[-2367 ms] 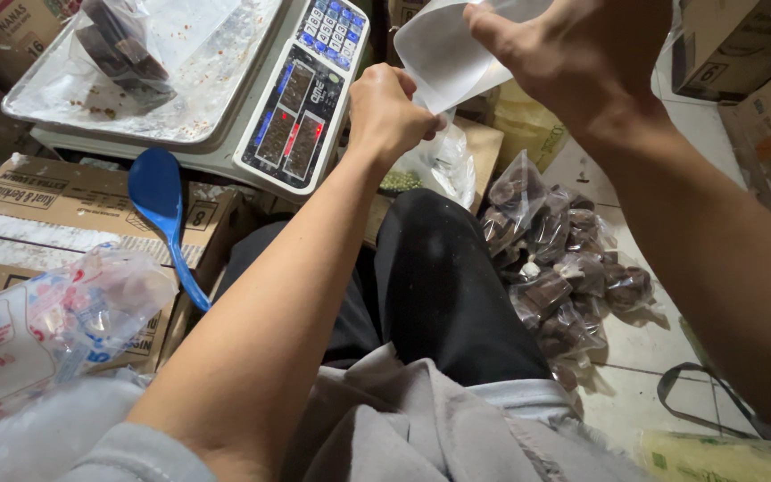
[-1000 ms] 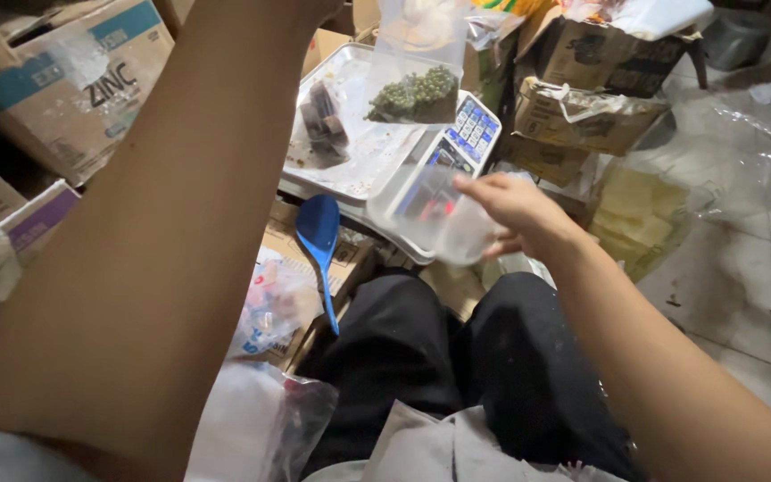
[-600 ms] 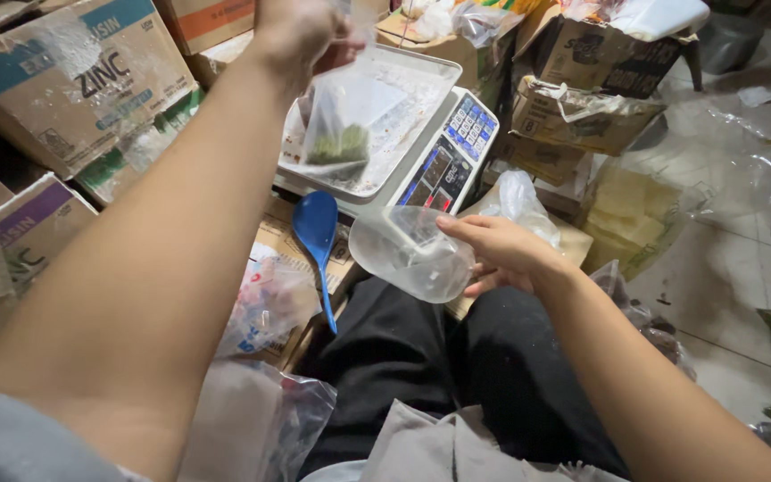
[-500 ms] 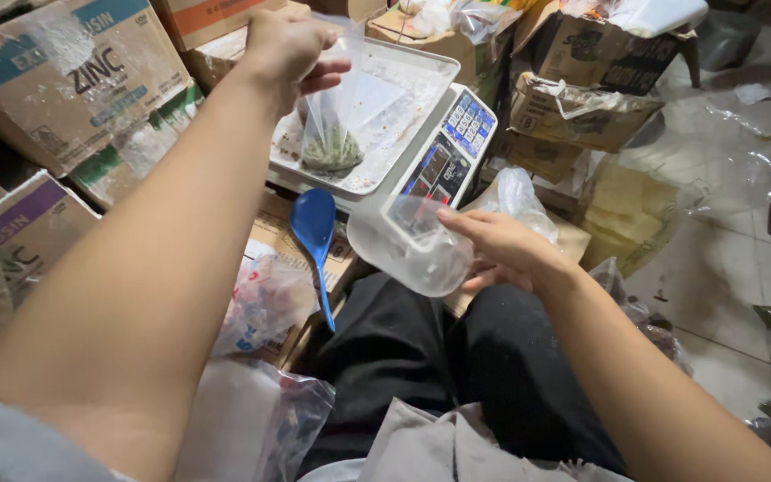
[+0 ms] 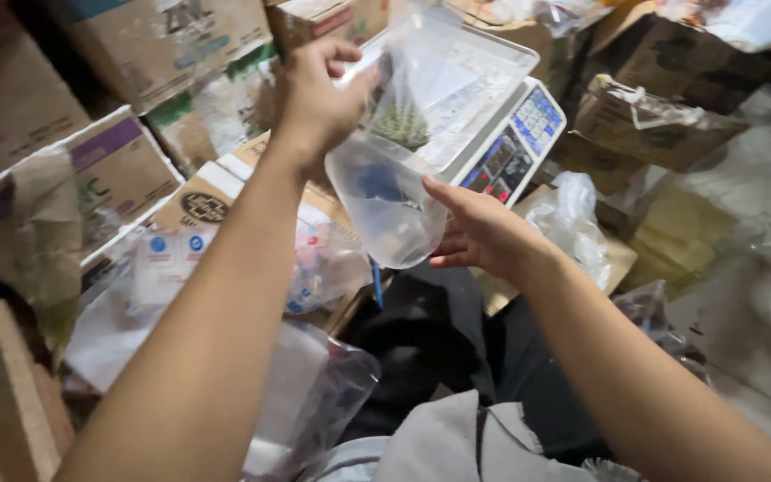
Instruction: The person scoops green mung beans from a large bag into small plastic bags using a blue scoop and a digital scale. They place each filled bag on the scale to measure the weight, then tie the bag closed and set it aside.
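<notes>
Brown cardboard boxes (image 5: 162, 45) ring left hand (image 5: 319, 98) pinching clear bag (image 5: 421, 98).

2 hands (image 5: 314, 98), 1 clear bag (image 5: 394, 192), 1 scale (image 5: 493, 134)

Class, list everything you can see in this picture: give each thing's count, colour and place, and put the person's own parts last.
Small bag: one, clear, greenish clump inside, in the left hand's grip above the cup.
Plastic cup: one, clear, centre, right hand against its side.
Weighing scale: one, white with a blue keypad, behind the cup.
Cardboard boxes: several, brown, left and top.
Loose plastic bags: several, clear, around the lap.
Trousers: black, bottom centre.
Left hand: one, raised, pinching the bag.
Right hand: one, fingers spread beside the cup.
</notes>
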